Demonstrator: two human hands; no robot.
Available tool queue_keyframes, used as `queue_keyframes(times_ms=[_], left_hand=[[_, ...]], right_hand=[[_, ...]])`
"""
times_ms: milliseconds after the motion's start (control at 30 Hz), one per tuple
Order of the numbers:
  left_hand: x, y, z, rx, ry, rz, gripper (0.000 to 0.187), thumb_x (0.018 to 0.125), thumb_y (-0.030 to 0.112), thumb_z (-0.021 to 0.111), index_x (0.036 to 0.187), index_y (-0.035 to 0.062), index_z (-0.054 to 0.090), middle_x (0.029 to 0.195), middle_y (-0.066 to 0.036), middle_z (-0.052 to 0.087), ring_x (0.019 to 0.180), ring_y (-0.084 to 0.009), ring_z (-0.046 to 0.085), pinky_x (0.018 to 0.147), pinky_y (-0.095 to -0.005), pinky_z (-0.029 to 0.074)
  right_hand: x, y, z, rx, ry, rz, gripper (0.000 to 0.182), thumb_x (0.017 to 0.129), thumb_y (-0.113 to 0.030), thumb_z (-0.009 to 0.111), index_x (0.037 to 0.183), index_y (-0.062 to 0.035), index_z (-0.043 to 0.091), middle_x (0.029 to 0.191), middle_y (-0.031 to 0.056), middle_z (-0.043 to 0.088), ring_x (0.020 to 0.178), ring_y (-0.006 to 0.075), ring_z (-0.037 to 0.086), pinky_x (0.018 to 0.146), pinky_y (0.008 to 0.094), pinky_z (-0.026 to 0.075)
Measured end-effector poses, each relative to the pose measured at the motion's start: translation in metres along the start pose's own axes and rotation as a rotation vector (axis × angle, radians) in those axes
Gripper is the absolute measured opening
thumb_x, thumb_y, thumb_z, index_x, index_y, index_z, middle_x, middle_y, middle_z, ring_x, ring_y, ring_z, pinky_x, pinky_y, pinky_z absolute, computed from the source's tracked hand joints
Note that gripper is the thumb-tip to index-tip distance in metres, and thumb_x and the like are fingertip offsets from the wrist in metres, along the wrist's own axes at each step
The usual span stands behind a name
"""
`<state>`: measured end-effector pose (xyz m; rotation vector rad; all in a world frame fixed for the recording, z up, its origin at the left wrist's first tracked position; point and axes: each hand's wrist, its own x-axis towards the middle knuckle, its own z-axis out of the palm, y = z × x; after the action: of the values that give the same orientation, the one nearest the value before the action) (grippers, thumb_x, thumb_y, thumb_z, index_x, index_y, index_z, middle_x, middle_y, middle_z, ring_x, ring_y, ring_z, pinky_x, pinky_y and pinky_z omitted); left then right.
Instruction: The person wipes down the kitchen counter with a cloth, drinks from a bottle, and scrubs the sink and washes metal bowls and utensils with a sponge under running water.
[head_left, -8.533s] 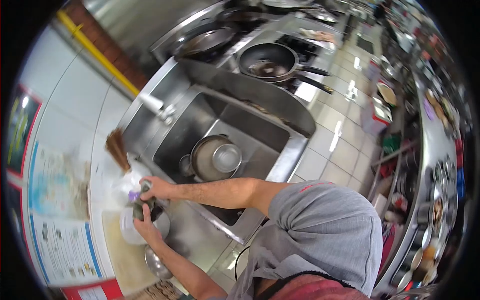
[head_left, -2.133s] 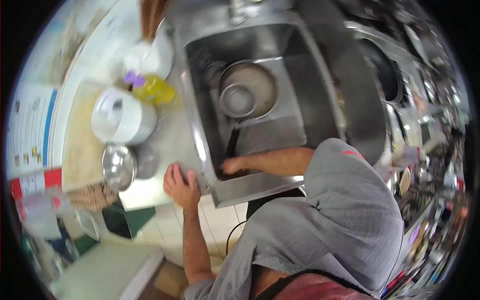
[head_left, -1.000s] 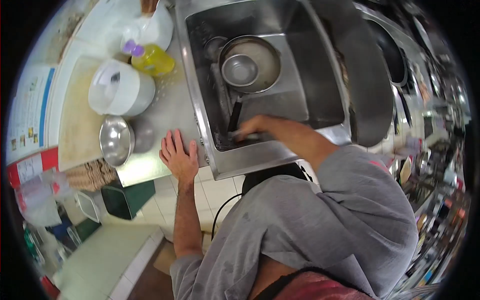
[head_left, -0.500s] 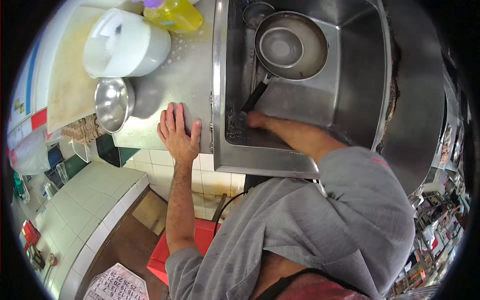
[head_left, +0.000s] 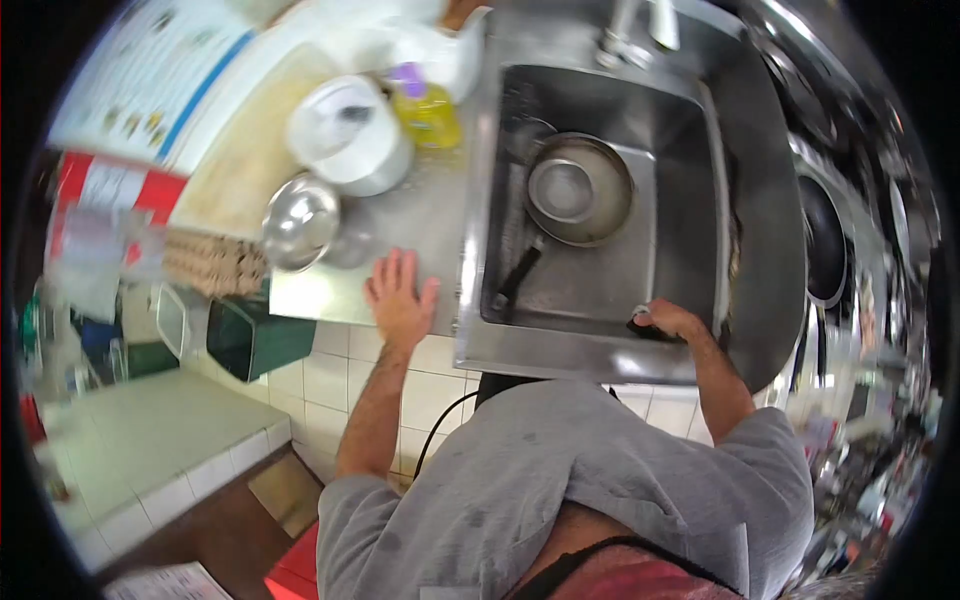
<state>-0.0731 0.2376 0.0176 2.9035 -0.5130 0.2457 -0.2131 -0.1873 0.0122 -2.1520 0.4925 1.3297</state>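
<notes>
A stainless steel sink (head_left: 690, 130) was set into a steel counter (head_left: 420, 225), with white tiled wall below it and pale floor tiles further out. At the sink's near right corner the right hand (head_left: 668, 320) was clenched around a small dark object (head_left: 645, 327), too blurred to identify. Left of the sink, the left hand (head_left: 400, 300) lay flat on the counter with fingers spread, gripping nothing. Inside the sink sat a frying pan (head_left: 590, 195) with a black handle, a small metal bowl (head_left: 562, 190) resting in it. Left of the sink stood a steel bowl (head_left: 298, 222), a white lidded container (head_left: 350, 135) and a yellow soap bottle (head_left: 427, 110). A poster (head_left: 150, 70) hung beyond them, its writing unreadable. Right of the sink a dark wok (head_left: 825, 240) was partly cut off by the view's edge.
</notes>
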Motion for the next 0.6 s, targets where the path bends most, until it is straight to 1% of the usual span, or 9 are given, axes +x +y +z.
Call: queue_keyframes(times_ms=[67,100,167,267,367,400,500,533,600], left_hand=[[-0.002,-0.003,-0.004,-0.023,0.012,-0.009,0.056,0.081,0.043,0.050,0.127,0.0119,0.041,0.134,-0.011,0.035,0.124,-0.0318,0.027,0.100,-0.0507,0.017],[-0.002,-0.003,-0.006,-0.033,0.012,-0.012,0.057,0.081,0.043,0.050,0.127,0.0123,0.041,0.134,-0.011,0.034,0.124,-0.0318,0.027,0.100,-0.0517,0.017],[-0.006,-0.007,-0.004,-0.041,0.020,-0.017,0.058,0.080,0.044,0.050,0.128,0.0126,0.040,0.135,-0.011,0.033,0.125,-0.0319,0.026,0.100,-0.0523,0.016],[-0.005,-0.011,-0.008,-0.083,0.007,0.026,0.061,0.079,0.046,0.051,0.128,0.0127,0.039,0.136,-0.011,0.032,0.125,-0.0324,0.024,0.100,-0.0535,0.016],[-0.004,-0.019,-0.014,-0.135,-0.006,0.080,0.063,0.077,0.048,0.053,0.128,0.0123,0.040,0.136,-0.011,0.031,0.126,-0.0329,0.022,0.100,-0.0540,0.015],[-0.006,-0.022,-0.017,-0.168,-0.020,0.113,0.063,0.077,0.048,0.054,0.127,0.0121,0.040,0.136,-0.011,0.031,0.126,-0.0331,0.022,0.100,-0.0541,0.015],[-0.007,-0.031,-0.014,-0.231,-0.006,0.179,0.063,0.075,0.048,0.056,0.125,0.0112,0.043,0.135,-0.011,0.034,0.125,-0.0328,0.025,0.099,-0.0530,0.017],[-0.006,-0.032,-0.014,-0.257,-0.010,0.168,0.063,0.075,0.047,0.057,0.125,0.0106,0.043,0.134,-0.011,0.035,0.124,-0.0324,0.026,0.099,-0.0523,0.017],[-0.005,-0.034,-0.013,-0.253,-0.009,0.231,0.063,0.075,0.047,0.057,0.124,0.0100,0.044,0.133,-0.010,0.036,0.124,-0.0318,0.027,0.099,-0.0514,0.018]], right_hand=[[0.029,-0.024,0.002,0.691,0.085,-0.305,0.043,0.077,-0.035,0.061,0.107,-0.0046,0.058,0.102,0.0116,0.059,0.097,0.0217,0.053,0.088,0.0320,0.037],[-0.031,-0.103,-0.019,0.742,0.252,-0.176,0.051,0.074,-0.032,0.065,0.116,-0.0064,0.053,0.113,0.0090,0.055,0.105,0.0208,0.048,0.095,0.0349,0.031],[-0.008,-0.160,-0.041,0.855,0.283,-0.571,0.061,0.070,-0.029,0.068,0.122,-0.0068,0.046,0.117,0.0091,0.051,0.111,0.0205,0.043,0.099,0.0394,0.025],[-0.051,-0.308,-0.080,0.772,0.444,-1.143,0.039,0.076,-0.008,0.061,0.112,-0.0012,0.050,0.102,0.0067,0.057,0.090,0.0155,0.054,0.080,0.0268,0.043],[-0.051,-0.431,-0.106,0.428,0.755,-1.417,0.043,0.075,-0.023,0.065,0.110,-0.0017,0.052,0.090,0.0105,0.063,0.080,0.0135,0.057,0.073,0.0277,0.045],[-0.068,-0.461,-0.103,0.321,0.793,-1.194,0.042,0.074,-0.027,0.065,0.108,-0.0040,0.054,0.090,0.0134,0.063,0.079,0.0192,0.059,0.072,0.0311,0.046],[0.021,-0.531,-0.119,-0.425,0.933,-1.044,0.030,0.068,-0.018,0.060,0.095,-0.0035,0.061,0.086,0.0194,0.062,0.080,0.0338,0.060,0.072,0.0403,0.048],[0.025,-0.533,-0.115,-0.734,0.794,-0.876,0.031,0.067,-0.017,0.059,0.094,-0.0024,0.063,0.090,0.0170,0.063,0.084,0.0322,0.060,0.076,0.0393,0.047],[0.074,-0.535,-0.106,-0.557,0.690,-0.656,0.039,0.070,-0.027,0.059,0.101,-0.0035,0.063,0.103,0.0152,0.061,0.097,0.0277,0.058,0.084,0.0406,0.045]])
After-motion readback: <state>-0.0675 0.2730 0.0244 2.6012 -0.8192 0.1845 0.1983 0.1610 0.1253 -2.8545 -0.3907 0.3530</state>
